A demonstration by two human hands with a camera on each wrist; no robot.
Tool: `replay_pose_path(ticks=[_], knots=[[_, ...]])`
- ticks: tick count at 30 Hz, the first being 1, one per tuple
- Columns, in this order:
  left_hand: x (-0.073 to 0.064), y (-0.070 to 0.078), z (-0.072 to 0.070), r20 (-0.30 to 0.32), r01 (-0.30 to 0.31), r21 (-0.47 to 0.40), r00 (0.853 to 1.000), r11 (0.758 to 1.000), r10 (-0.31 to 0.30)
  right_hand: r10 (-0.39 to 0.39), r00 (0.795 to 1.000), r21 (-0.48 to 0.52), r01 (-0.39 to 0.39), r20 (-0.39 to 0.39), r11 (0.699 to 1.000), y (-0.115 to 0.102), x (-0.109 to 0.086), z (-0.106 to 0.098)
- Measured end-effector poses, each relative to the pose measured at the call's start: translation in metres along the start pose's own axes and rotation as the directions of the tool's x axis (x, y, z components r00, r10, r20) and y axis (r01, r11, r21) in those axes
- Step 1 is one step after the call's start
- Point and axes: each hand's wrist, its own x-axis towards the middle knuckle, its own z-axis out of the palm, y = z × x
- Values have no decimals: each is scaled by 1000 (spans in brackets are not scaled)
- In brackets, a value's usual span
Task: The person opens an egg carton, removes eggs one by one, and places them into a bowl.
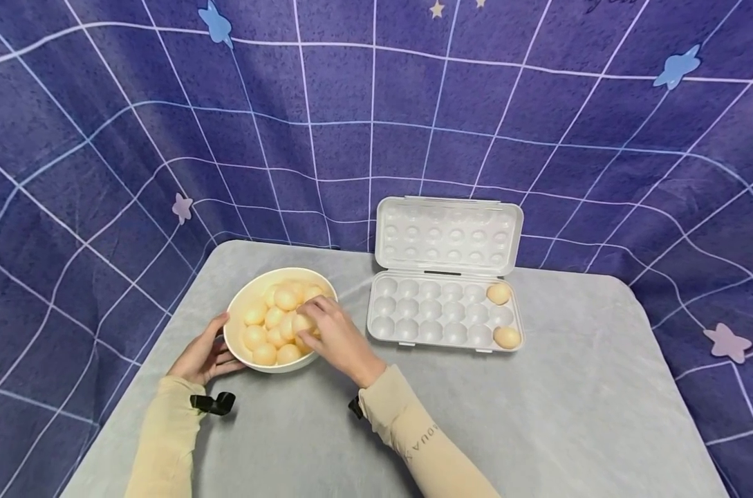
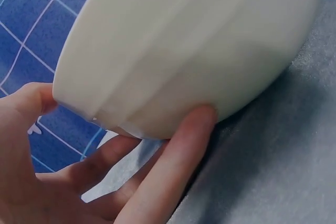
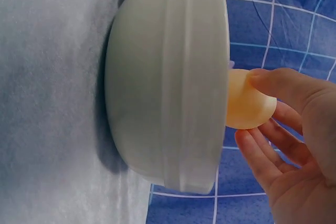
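Observation:
A cream bowl [image 1: 239, 346] full of pale eggs [image 1: 265, 354] stands at the left of the table. My left hand [image 1: 203, 354] holds its left side, thumb at the rim and fingers against the lower wall, as the left wrist view shows [image 2: 173, 145]. Over the bowl's right side my right hand [image 1: 341, 340] pinches one egg [image 3: 251, 100] between thumb and fingers. In the right wrist view that egg shows at rim level, its far part hidden by the bowl. To the right, a white egg box [image 1: 444, 346] holds an egg [image 1: 498, 293] in its back right cup and another [image 1: 507, 337] in its front right cup.
The egg box's lid [image 1: 447, 235] stands raised at the back, against or near the blue gridded curtain [image 1: 413, 104]. A grey cloth covers the table [image 1: 569, 401]. The curtain hangs round the back and both sides.

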Motion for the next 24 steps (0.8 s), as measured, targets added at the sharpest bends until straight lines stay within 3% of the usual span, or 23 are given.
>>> replay_pose_path(ticks=[7, 24], knots=[[1, 3, 5, 9, 7, 14, 1000, 1000, -8, 14, 999, -40, -12, 42, 999, -1, 0, 2], [0, 0, 3, 8, 10, 29, 1000, 1000, -11, -19, 996, -113, 29, 86, 993, 3, -12, 1]])
